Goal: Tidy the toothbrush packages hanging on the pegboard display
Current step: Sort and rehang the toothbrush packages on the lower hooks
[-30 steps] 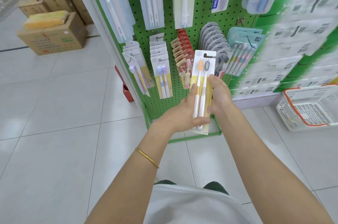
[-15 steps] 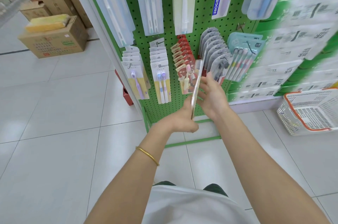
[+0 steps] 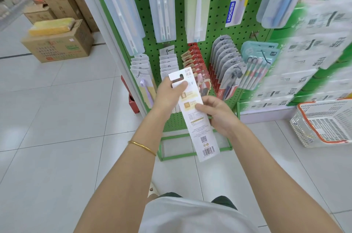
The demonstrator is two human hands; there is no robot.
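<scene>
I hold one white toothbrush package [image 3: 198,124] in front of the green pegboard [image 3: 219,15], its printed back with a barcode facing me and its hang hole at the top. My left hand [image 3: 167,93] pinches the package near the top, thumb on the card. My right hand [image 3: 219,112] grips its right edge at mid height. Behind it, rows of packages hang on pegs: white ones [image 3: 168,63], red ones [image 3: 194,61], grey ones [image 3: 226,55] and a teal multi-pack [image 3: 257,61].
Long toothbrush packs [image 3: 162,4] hang on the upper pegs. A white and orange basket [image 3: 323,120] sits on the floor at right. Cardboard boxes [image 3: 57,42] stand at far left. A red box [image 3: 131,99] lies beside the display's base.
The package has been turned over from front to edge-on to its printed back. My left hand moved up from its lower part to its top; my right hand shifted down to its middle.
</scene>
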